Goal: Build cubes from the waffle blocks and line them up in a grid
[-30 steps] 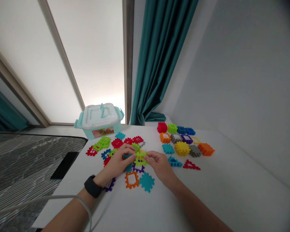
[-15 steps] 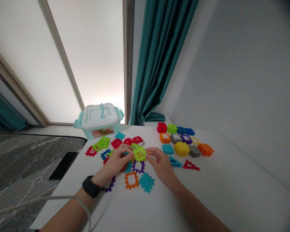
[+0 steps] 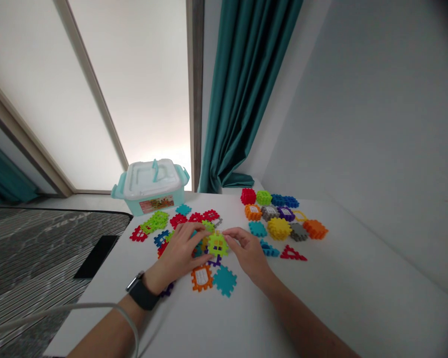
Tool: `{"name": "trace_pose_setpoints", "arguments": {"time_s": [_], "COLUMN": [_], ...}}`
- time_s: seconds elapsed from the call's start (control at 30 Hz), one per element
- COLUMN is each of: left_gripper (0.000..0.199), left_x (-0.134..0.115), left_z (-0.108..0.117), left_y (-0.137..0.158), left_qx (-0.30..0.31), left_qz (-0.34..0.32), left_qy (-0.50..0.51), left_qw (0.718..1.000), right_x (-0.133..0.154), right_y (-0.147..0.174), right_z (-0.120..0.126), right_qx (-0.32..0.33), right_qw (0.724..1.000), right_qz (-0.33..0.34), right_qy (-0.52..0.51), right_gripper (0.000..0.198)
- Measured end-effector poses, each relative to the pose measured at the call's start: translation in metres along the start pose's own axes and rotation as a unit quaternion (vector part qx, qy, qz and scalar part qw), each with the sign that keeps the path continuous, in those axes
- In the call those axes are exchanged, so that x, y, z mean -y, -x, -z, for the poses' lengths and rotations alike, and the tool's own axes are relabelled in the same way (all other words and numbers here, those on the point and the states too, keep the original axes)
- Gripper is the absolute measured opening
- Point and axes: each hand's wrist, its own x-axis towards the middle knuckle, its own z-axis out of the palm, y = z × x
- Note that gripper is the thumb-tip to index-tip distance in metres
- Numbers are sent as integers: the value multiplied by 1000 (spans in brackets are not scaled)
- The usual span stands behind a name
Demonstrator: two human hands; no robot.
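Note:
Both of my hands meet over a scatter of toothed plastic tiles on the white table (image 3: 321, 298). My left hand (image 3: 181, 251), with a black watch at the wrist, and my right hand (image 3: 248, 251) pinch a lime green window tile (image 3: 217, 244) between their fingertips. It is held just above the pile. Directly below lie a purple tile (image 3: 213, 260), an orange frame tile (image 3: 202, 278) and a flat teal tile (image 3: 225, 281). Red tiles (image 3: 196, 218), green tiles (image 3: 155, 221) and blue tiles (image 3: 160, 237) lie beyond my left hand.
A closed mint and white storage box (image 3: 151, 185) stands at the table's far left. Sorted stacks of tiles (image 3: 280, 216) and a red triangle (image 3: 293, 255) lie right of my hands. A dark phone (image 3: 96, 250) rests at the left edge. A teal curtain (image 3: 242, 94) hangs behind.
The green tile has been turned from edge-on to facing up and brought down closer to the pile. My left hand has flattened over the tiles.

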Motion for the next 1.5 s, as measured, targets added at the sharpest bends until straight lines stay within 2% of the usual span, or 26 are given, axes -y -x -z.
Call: {"name": "trace_pose_setpoints", "arguments": {"time_s": [0.17, 0.33, 0.47, 0.87, 1.17, 1.5], "left_gripper": [44, 42, 40, 45, 42, 42], "left_x": [4, 10, 12, 11, 9, 4], "left_z": [3, 3, 3, 2, 1, -5], "left_y": [-1, 0, 3, 4, 5, 2], "left_qx": [-39, -84, -90, -76, -65, -62], "left_qz": [-16, -6, 0, 3, 18, 39], "left_qy": [-13, -9, 0, -16, 43, 72], "left_qw": [999, 996, 996, 997, 997, 995], "right_x": [1, 9, 10, 7, 11, 14], "right_y": [3, 7, 7, 7, 8, 9], "right_z": [0, 0, 0, -1, 0, 4], "right_qx": [2, 26, 42, 24, 51, 24], "right_qw": [996, 975, 962, 954, 957, 941], "right_qz": [66, 183, 220, 242, 221, 241], "right_qy": [51, 122, 158, 175, 183, 237], "right_gripper": [20, 33, 37, 34, 39, 36]}}
